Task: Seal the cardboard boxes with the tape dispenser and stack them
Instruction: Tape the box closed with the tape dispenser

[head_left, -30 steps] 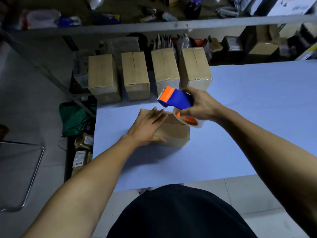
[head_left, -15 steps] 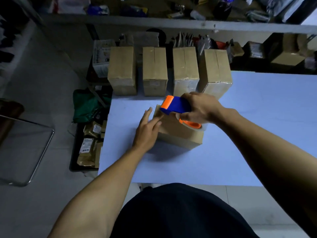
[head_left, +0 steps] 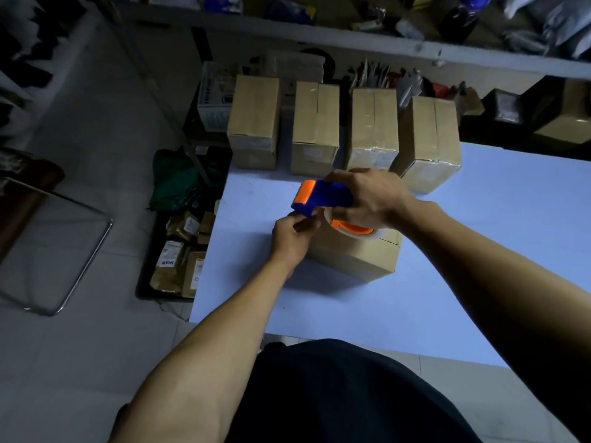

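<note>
Head view: brown cardboard box [head_left: 351,257] on pale blue table [head_left: 447,282]. Left hand [head_left: 292,239] fingers curled, pinching at blue-orange tape dispenser [head_left: 323,196] nose; right hand [head_left: 367,199] grips dispenser over box. Four taped boxes [head_left: 345,123] behind. Floor packet labels [head_left: 172,262] unreadable.

The boxes [head_left: 351,257] are matt brown cardboard, the tape dispenser [head_left: 323,195] is smooth blue and orange plastic, and the table [head_left: 479,282] looks smooth and matt.

A stockroom or packing area. 4 cardboard boxes [head_left: 315,127] line the table [head_left: 479,251]. A cluttered shelf [head_left: 319,39] and floor packages [head_left: 179,266] surround it.
</note>
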{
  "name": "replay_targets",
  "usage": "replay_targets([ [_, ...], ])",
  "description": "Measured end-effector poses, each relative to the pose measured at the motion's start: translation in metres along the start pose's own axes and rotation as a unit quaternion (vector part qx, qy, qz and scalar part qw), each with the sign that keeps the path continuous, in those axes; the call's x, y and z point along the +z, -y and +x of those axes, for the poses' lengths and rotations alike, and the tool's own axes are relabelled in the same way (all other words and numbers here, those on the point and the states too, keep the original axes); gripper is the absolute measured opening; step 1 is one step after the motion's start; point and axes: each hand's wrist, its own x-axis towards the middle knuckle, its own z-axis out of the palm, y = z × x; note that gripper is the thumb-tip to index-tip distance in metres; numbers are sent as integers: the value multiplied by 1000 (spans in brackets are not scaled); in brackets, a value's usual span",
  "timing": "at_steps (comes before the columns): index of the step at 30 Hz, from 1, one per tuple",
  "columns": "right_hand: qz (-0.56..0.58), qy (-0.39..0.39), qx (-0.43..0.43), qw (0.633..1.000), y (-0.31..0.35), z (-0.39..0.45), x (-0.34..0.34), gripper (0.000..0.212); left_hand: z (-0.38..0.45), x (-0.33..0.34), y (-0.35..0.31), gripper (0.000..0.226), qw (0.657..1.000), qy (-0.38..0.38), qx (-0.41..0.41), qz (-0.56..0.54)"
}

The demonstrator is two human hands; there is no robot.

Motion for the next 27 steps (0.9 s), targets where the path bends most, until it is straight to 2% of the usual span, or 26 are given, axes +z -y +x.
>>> replay_targets([
  [4,58,-11,1,998,-5,-1,6,60,3,-2,-11,13,992,-32,-75,-99],
  [8,81,-5,8,997,-6,-2,1,71,14,-11,-28,26,946,-38,-213,-240],
  [16,96,-7,11,995,-9,-2,0,72,36,-25,-40,30,951,74,-246,-171],
  [19,103,-7,13,995,-11,-2,-1,71,39,-28,-42,26,949,110,-249,-160],
  [23,101,-4,10,995,-10,-3,-1,71,39,-33,-43,22,940,131,-258,-181],
  [27,94,-3,5,996,-9,-1,-3,60,41,-35,-44,13,945,134,-253,-160],
])
